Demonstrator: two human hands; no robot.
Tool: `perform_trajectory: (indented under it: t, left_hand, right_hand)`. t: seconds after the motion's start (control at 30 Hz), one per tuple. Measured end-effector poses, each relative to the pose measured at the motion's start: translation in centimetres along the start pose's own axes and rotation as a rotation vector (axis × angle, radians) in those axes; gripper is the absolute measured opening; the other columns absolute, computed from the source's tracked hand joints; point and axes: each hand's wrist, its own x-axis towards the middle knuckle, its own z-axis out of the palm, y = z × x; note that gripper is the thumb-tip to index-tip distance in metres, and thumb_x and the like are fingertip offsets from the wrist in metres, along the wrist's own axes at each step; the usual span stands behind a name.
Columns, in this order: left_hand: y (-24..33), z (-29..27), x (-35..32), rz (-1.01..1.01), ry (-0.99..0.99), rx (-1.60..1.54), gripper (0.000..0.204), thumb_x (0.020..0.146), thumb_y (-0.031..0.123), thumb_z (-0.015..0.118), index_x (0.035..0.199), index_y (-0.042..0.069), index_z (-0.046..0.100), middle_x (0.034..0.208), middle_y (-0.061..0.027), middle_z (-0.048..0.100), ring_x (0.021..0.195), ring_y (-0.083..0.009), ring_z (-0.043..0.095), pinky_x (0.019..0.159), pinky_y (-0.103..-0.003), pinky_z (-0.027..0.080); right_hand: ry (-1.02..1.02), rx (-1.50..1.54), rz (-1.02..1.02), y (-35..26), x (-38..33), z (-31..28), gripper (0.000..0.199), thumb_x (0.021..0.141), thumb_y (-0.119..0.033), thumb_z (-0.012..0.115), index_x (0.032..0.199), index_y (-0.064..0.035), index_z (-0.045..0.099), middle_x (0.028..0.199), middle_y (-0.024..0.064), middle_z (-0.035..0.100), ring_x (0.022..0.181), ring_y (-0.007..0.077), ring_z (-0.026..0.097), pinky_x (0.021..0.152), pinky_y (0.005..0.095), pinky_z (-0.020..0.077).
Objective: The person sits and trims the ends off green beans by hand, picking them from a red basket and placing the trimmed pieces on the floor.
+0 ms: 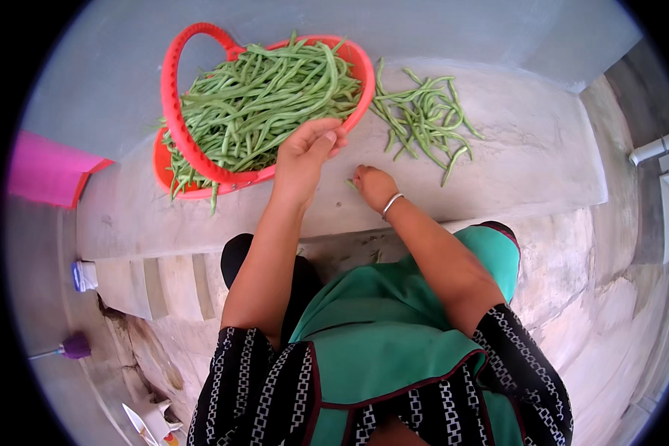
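Note:
A red plastic basket (pixel 172 89) with a handle sits on a concrete ledge (pixel 528 149), heaped with green beans (pixel 260 97). My left hand (pixel 305 152) hovers at the basket's near rim, fingers curled, touching the beans there. My right hand (pixel 374 186) rests on the ledge just right of it, fingers pinched on a small green bean piece (pixel 351 183). A loose pile of green beans (pixel 424 115) lies on the ledge to the right of the basket.
A pink object (pixel 48 171) stands at the left edge. Below the ledge are concrete steps (pixel 163 282), a small blue-and-white container (pixel 84 275), a purple-headed tool (pixel 73 346) and white items (pixel 152 420) on the floor. A grey wall rises behind the ledge.

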Motion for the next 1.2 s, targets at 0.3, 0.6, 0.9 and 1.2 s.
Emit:
perform_trajectory:
  t: [0.3, 0.6, 0.9, 1.2]
  left_hand:
    - [-2.6, -2.9, -1.7, -0.011, 0.029, 0.022, 0.019, 0.088, 0.007, 0.052, 0.106, 0.004, 0.059, 0.094, -0.0061, 0.064, 0.085, -0.0152, 0.06, 0.077, -0.027, 0.047]
    - [-15.4, -2.6, -3.4, 0.213, -0.039, 1.319, 0.021, 0.075, 0.011, 0.06, 0.095, 0.008, 0.06, 0.095, -0.0151, 0.059, 0.084, -0.0345, 0.06, 0.076, -0.041, 0.048]
    - [-13.4, -1.2, -6.7, 0.061, -0.476, 0.998, 0.021, 0.071, 0.018, 0.064, 0.09, 0.007, 0.062, 0.085, -0.0147, 0.065, 0.084, -0.0307, 0.062, 0.074, -0.04, 0.048]
    - [-1.7, -2.6, -1.7, 0.287, -0.228, 0.907, 0.02, 0.076, 0.01, 0.063, 0.096, 0.005, 0.06, 0.087, -0.0117, 0.065, 0.077, -0.0276, 0.063, 0.069, -0.035, 0.049]
  right_hand:
    - [-0.293, -0.259, -0.165, -3.2, -6.1, -1.1, 0.014, 0.078, -0.006, 0.048, 0.089, 0.0002, 0.054, 0.084, 0.0208, 0.06, 0.078, 0.0361, 0.06, 0.07, 0.0442, 0.049]
    - [-0.342, -0.206, -0.231, -3.5, -10.7, -0.3, 0.012, 0.072, -0.016, 0.059, 0.075, -0.0039, 0.06, 0.082, 0.0149, 0.061, 0.079, 0.0335, 0.058, 0.072, 0.0431, 0.0479]
    - [-0.27, -0.056, -0.066, -5.5, -8.5, -5.9, 0.016, 0.075, -0.016, 0.053, 0.081, -0.0102, 0.067, 0.074, 0.0155, 0.063, 0.07, 0.0348, 0.06, 0.068, 0.0438, 0.0477]
    - [0.07, 0.02, -0.168, -11.0, -1.2, -13.8, 0.013, 0.078, -0.018, 0.055, 0.084, -0.009, 0.064, 0.081, 0.0144, 0.064, 0.074, 0.0327, 0.06, 0.066, 0.0417, 0.0477]
